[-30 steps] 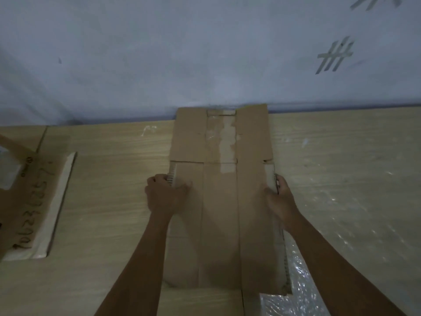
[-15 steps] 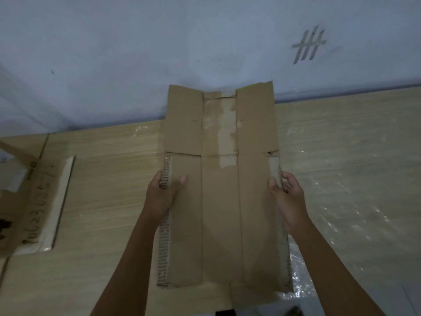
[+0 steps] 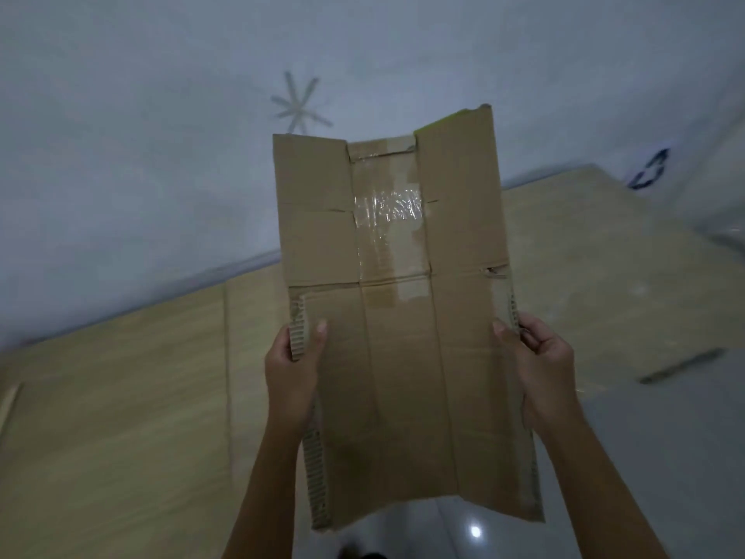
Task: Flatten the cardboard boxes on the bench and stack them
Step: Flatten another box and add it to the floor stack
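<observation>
Gripping the flattened cardboard box (image 3: 397,336) by its two long side edges, the hands sit level with each other about midway along it — the left hand (image 3: 292,371) pinching the corrugated left edge, thumb on the top face, the right hand (image 3: 542,369) pinching the right edge the same way. Neither is nearer; the hold looks symmetrical. The box hangs in the air, clear of the bench (image 3: 121,397), near end over the pale floor (image 3: 645,457) by the person. Its long axis runs straight away from the body, the far end tipped up against the wall (image 3: 161,135), with the taped flaps (image 3: 387,203) there and the outer panels bent slightly upward. Beyond it the bench stretches left and right — so laying it on a stack probably means lowering it forward and to one side; no stack is in view.
</observation>
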The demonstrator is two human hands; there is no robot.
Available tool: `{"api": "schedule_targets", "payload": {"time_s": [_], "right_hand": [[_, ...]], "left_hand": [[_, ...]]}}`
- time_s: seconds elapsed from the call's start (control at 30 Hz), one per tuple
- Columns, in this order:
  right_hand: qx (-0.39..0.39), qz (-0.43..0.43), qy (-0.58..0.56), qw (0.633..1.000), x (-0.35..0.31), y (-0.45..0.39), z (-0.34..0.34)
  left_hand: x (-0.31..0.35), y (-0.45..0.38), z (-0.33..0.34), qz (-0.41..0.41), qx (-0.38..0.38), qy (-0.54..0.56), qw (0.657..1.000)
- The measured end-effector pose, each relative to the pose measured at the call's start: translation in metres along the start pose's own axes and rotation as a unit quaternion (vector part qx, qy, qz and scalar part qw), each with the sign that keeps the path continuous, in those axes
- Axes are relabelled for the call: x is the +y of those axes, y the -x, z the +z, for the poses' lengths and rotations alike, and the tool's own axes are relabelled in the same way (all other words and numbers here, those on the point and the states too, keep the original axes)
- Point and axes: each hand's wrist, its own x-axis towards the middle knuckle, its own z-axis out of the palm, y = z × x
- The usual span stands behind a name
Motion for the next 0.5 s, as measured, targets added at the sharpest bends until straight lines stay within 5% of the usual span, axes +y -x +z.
{"api": "schedule_targets", "payload": {"time_s": [0.37, 0.5], "right_hand": [[0.109, -0.093, 0.018, 0.990, -0.087, -0.106, -0.198], [0.116, -0.105, 0.045, 0.987, -0.117, -0.179, -0.258]], "left_hand": [[0.050, 0.035, 0.266, 0.073, -0.104, -0.013, 0.992], [0.064, 0.033, 0.370, 0.081, -0.087, 0.018, 0.993]]}}
